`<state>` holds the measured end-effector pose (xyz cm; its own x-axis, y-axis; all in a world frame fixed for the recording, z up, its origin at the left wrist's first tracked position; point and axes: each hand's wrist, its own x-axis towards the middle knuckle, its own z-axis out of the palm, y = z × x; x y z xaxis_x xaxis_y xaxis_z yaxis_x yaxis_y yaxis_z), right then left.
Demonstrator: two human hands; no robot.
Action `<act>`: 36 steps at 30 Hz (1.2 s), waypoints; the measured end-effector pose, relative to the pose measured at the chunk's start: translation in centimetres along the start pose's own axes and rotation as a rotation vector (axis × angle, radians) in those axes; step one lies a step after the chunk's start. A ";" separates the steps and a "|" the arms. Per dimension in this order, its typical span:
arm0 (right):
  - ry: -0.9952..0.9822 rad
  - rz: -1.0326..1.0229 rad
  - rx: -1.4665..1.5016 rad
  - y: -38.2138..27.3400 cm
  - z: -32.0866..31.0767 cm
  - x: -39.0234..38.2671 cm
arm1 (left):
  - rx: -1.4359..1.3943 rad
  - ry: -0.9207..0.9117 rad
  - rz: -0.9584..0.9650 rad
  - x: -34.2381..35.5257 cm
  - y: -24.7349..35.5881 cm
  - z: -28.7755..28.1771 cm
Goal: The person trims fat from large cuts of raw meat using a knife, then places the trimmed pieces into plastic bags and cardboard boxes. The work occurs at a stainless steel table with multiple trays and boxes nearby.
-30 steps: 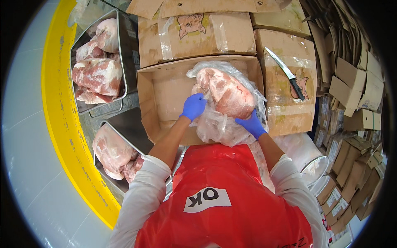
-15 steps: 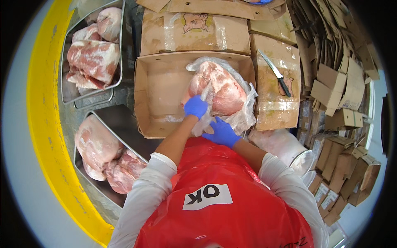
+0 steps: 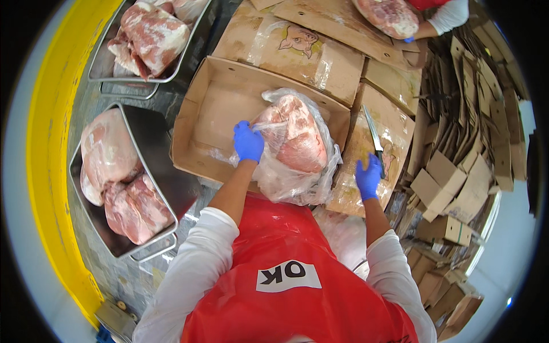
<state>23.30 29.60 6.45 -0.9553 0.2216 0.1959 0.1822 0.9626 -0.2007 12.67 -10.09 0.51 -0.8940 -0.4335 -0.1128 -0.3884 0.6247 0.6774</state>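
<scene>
A large piece of raw meat (image 3: 301,134) sits in the right half of an open cardboard box (image 3: 197,111), on crumpled clear plastic wrap (image 3: 280,182). My left hand (image 3: 248,143), in a blue glove, is closed on the wrap at the meat's left side and pulls a strand of it taut. Over the closed carton (image 3: 394,134) on the right, my right hand (image 3: 369,178), gloved too, has its thumb and fingers apart. Beside its fingertips lies a knife (image 3: 372,128) with a black handle, blade pointing away from me. Whether the fingers touch the handle I cannot tell.
Two metal bins with meat, a near one (image 3: 146,157) and a far one (image 3: 186,54), stand at left beside a yellow barrier (image 3: 43,143). Flattened cardboard (image 3: 466,103) is stacked at right. At the top right, another person's gloved hand (image 3: 409,40) is at a meat piece (image 3: 389,16).
My right hand has left the wrap and moved right to the knife. My left hand has drawn the wrap leftward off part of the meat. The view has turned; another person's arm now shows.
</scene>
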 end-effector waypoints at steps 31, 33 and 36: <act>-0.620 -0.475 0.031 -8.0 -14.0 5.5 | 0.093 0.102 -0.367 0.9 1.4 4.8; -0.640 -0.538 -0.020 -8.7 -14.3 7.0 | 0.083 0.114 -0.356 0.9 1.3 4.7; -0.654 -0.620 -0.078 -9.5 -14.5 8.9 | 0.057 0.099 -0.369 1.2 1.2 4.6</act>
<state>16.45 24.72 24.05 -0.8249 -0.4502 -0.3419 -0.4167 0.8929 -0.1705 10.05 -6.83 -2.16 -0.6671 -0.6950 -0.2683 -0.6942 0.4493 0.5624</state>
